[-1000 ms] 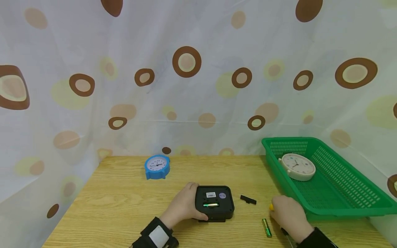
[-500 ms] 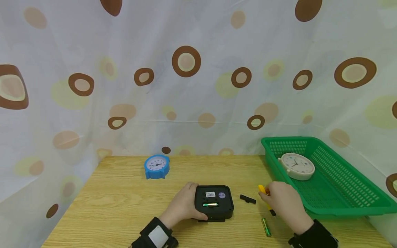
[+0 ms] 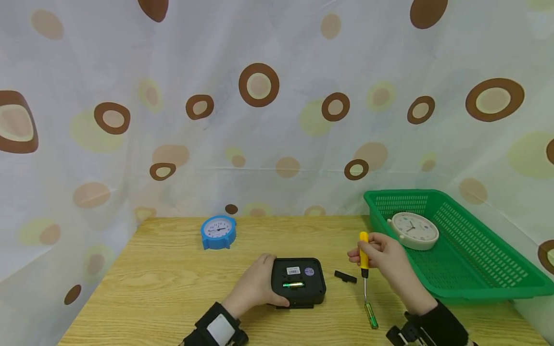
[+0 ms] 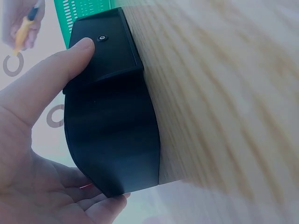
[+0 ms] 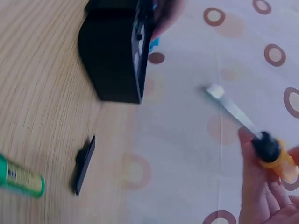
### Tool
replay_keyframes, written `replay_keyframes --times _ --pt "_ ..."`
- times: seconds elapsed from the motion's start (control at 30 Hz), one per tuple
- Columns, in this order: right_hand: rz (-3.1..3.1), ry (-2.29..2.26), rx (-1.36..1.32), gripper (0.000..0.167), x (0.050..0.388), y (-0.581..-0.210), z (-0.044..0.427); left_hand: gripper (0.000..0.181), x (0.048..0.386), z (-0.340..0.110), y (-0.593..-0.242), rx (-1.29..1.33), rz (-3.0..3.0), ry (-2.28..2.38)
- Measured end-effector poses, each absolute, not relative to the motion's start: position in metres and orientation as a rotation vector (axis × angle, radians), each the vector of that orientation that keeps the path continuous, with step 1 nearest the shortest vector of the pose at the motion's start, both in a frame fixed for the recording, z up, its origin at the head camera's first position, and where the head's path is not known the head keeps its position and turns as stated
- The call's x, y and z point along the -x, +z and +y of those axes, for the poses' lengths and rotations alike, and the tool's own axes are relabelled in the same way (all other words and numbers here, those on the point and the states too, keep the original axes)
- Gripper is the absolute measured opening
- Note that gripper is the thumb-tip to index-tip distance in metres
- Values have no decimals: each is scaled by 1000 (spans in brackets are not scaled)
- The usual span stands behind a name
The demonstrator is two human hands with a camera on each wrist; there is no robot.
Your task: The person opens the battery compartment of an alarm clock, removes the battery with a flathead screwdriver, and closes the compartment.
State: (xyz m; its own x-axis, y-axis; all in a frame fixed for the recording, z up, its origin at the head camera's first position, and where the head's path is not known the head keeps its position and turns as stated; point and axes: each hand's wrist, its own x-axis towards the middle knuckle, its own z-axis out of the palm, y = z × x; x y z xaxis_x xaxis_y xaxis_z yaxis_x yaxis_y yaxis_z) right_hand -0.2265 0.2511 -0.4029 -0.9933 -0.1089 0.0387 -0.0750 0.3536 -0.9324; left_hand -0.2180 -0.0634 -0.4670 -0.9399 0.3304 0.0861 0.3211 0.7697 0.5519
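My left hand (image 3: 255, 288) grips the left side of a black clock (image 3: 298, 295) that lies back side up on the table. Its thumb presses the near edge, beside a small screw (image 4: 102, 38) in the left wrist view. A green battery (image 3: 293, 284) sits in the clock's back. My right hand (image 3: 387, 259) pinches the yellow handle of a screwdriver (image 3: 364, 262), held above the table with its shaft pointing down in the head view. Below it lies a loose green battery (image 3: 371, 315). Between clock and right hand is a small black battery cover (image 3: 345, 277).
At the right stands a green basket (image 3: 489, 293) with a white clock (image 3: 415, 231) inside. A blue clock (image 3: 218, 233) is at the back left of the wooden table (image 3: 173, 288). A patterned curtain (image 3: 285, 129) hangs behind.
The right hand has lifted the screwdriver from near the basket and moved it left and up, turning it handle up. The left hand and black clock stay in place.
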Motion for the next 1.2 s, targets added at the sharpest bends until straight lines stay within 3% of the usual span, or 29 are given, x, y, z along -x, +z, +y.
replay_keyframes --times 0.23,0.5,0.87,0.97,1.2 --pt "2277 -2118 237 49 225 -402 248 111 218 -64 -467 -543 2941 923" --pt "1823 -2472 465 25 227 -410 246 110 219 -64 -467 -549 2943 915" --pt "1481 -2739 460 19 227 -415 237 110 218 -64 -465 -535 2940 898" --pt "1346 -2767 500 24 228 -417 238 110 218 -63 -465 -534 2939 896" --pt "765 -2866 474 57 227 -418 240 110 218 -64 -465 -532 2946 886"
